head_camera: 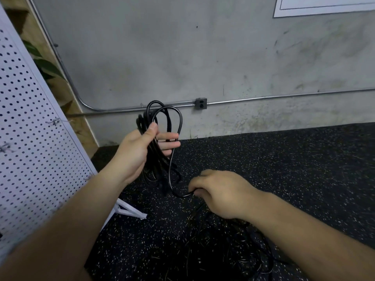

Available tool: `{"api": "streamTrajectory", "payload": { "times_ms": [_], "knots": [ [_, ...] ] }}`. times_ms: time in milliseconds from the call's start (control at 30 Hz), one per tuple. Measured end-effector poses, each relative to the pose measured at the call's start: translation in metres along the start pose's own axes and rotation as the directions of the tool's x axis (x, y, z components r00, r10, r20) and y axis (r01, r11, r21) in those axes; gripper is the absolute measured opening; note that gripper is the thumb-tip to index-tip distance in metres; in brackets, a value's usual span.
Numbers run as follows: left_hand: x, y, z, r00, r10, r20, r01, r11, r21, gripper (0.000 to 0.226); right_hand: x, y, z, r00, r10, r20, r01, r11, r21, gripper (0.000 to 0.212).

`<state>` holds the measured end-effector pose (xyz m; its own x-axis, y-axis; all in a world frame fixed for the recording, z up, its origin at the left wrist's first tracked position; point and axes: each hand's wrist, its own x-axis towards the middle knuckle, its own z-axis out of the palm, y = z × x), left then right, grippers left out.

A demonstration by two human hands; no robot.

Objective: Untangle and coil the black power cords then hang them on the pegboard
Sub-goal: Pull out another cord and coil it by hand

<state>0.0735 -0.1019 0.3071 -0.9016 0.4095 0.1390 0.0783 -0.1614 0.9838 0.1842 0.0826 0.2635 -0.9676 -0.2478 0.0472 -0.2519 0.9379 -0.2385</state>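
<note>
At centre frame we see the left grip [140, 151] clenched round a coil of black power cord [164, 118], held upright above the speckled floor [284, 159]. One strand [170, 175] drops from the coil to the right grip [221, 193], lower centre, whose fingers pinch it just above a loose tangle of cords [233, 250] on the floor. We note the white pegboard [26, 138] leaning along the left edge and a grey wall outlet [201, 103] behind the coil.
</note>
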Motion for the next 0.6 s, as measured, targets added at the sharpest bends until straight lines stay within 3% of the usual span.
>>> {"api": "streamTrajectory", "payload": {
  "times_ms": [133,267,400,600],
  "knots": [
    [-0.002,-0.007,0.008,0.995,-0.044,0.089,0.036,0.995,0.095,0.033,-0.004,-0.007,-0.016,0.998,-0.053,-0.037,0.051,0.998,-0.043,0.025],
    [0.001,-0.014,0.006,0.992,-0.068,0.107,0.036,0.960,0.276,0.044,-0.012,-0.007,-0.033,0.994,-0.016,-0.113,0.010,0.998,-0.055,0.019],
    [0.001,-0.022,0.011,0.986,-0.120,0.113,0.091,0.968,0.233,0.054,-0.020,-0.003,-0.051,0.985,-0.026,-0.172,-0.020,0.965,-0.262,0.021],
    [-0.006,-0.030,0.032,0.977,-0.134,0.165,0.041,0.880,0.473,0.041,-0.013,-0.015,-0.054,0.988,-0.096,-0.125,0.048,0.937,-0.345,0.018]
  ]
}}
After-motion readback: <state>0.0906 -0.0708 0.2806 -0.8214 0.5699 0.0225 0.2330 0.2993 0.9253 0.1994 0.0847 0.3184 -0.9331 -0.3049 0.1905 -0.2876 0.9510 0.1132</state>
